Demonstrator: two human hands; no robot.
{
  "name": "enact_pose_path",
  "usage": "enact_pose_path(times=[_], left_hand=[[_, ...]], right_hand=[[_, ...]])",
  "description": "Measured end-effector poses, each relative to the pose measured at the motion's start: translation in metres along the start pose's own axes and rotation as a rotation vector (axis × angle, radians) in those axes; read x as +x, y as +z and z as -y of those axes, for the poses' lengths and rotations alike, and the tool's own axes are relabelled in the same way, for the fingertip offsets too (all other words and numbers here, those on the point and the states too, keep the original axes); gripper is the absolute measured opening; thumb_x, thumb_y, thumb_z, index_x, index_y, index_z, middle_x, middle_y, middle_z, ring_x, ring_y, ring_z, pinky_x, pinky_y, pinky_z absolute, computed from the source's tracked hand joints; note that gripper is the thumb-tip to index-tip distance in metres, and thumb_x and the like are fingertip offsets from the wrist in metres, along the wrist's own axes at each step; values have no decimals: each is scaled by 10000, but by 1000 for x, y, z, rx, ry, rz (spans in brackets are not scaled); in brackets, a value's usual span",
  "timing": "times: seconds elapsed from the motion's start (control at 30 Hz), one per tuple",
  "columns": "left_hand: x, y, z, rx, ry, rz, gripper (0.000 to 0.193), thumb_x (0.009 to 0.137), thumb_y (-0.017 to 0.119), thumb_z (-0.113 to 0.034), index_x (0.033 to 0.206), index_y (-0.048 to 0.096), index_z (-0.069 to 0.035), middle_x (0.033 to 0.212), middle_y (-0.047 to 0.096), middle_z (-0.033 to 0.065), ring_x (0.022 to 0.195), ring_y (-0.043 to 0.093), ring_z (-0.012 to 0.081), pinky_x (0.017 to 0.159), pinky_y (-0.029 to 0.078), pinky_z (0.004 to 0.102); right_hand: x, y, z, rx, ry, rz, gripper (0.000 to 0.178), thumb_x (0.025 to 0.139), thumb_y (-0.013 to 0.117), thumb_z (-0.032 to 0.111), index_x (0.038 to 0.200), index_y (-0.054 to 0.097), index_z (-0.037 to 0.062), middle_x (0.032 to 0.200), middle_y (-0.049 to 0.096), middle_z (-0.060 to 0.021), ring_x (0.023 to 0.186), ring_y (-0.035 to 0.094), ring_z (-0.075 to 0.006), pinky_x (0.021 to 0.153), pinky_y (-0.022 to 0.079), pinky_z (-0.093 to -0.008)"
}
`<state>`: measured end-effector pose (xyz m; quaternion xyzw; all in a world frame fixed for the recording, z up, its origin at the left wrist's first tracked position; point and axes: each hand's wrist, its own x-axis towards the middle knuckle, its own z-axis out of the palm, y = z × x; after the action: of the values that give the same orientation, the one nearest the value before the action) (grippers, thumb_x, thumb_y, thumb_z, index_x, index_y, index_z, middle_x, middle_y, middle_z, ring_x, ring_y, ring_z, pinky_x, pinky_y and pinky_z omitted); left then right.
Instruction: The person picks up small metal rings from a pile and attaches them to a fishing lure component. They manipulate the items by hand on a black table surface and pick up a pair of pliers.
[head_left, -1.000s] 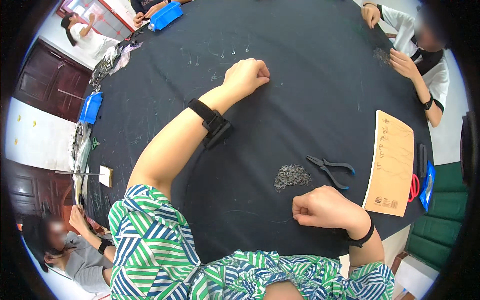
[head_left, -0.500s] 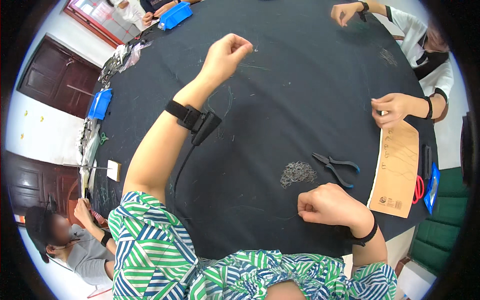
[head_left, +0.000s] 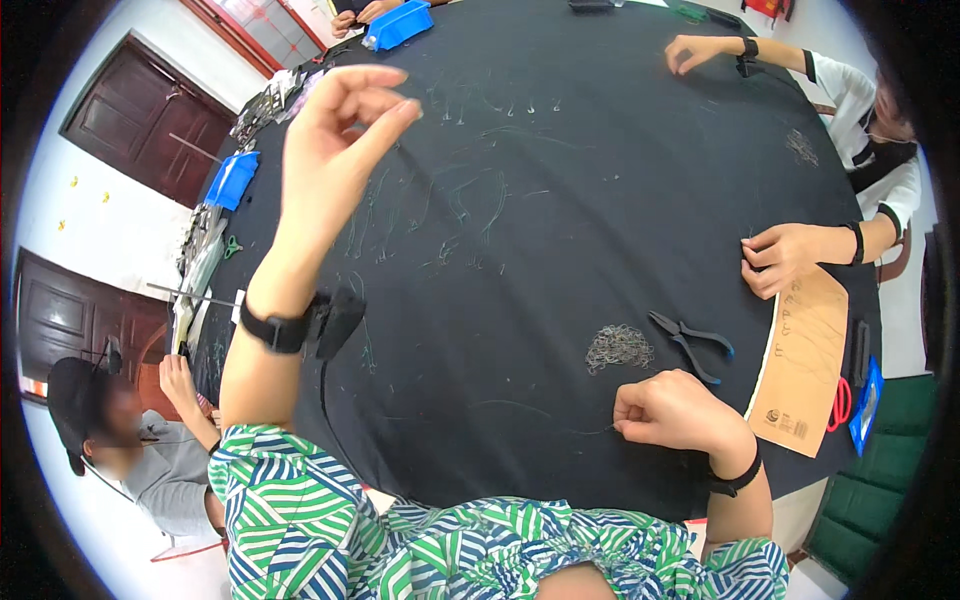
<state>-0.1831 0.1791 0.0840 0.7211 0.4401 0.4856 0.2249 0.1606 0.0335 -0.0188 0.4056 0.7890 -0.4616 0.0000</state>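
Note:
My left hand (head_left: 345, 130) is raised over the far left of the black cloth, its fingers bent and thumb and fingertips apart, with nothing visible between them. Low on the right, my right hand (head_left: 672, 412) is closed in a pinch on a thin line (head_left: 592, 432) that trails leftward over the cloth. Just beyond it lies a tangled pile of small metal hooks (head_left: 620, 348), beside black pliers (head_left: 692, 345) with blue grip ends. Green lines (head_left: 492, 215) with small hooks (head_left: 533, 108) are spread across the middle and far part of the cloth.
A brown paper envelope (head_left: 800, 365), red-handled scissors (head_left: 840, 405) and a blue packet (head_left: 868, 408) lie at right. Another person's hands (head_left: 785, 258) work beside them. Blue bins (head_left: 232, 180) and green scissors (head_left: 232, 246) line the left edge, where another person (head_left: 165, 470) sits.
My left hand has moved left and its pinched fingers have opened. My right hand keeps its pinch, nearly in place. The view has shifted slightly.

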Motion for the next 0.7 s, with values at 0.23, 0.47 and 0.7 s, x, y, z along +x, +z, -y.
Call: enact_pose_path(times=[0.23,0.47,0.7], left_hand=[[-68,-56,-29,-37,-277,-39,224,903,686,-36,1116,618,-58,899,675,-11,819,609,40,722,439,181],[-63,-96,12,134,-441,-34,223,906,699,-113,1108,623,-56,896,686,2,809,611,41,709,447,185],[24,-152,166,342,-299,-114,310,899,722,-235,1136,652,-47,931,713,24,827,643,83,719,488,221]], right_hand=[[3,-2,2,-1,-14,2,121,791,689,178,817,692,59,664,680,-101,610,669,-255,589,500,-357],[4,-4,4,32,30,13,124,785,696,170,812,685,49,683,690,-107,624,684,-261,574,513,-350],[4,-6,5,44,20,42,132,802,698,186,829,689,57,701,702,-97,636,695,-245,586,524,-339]])
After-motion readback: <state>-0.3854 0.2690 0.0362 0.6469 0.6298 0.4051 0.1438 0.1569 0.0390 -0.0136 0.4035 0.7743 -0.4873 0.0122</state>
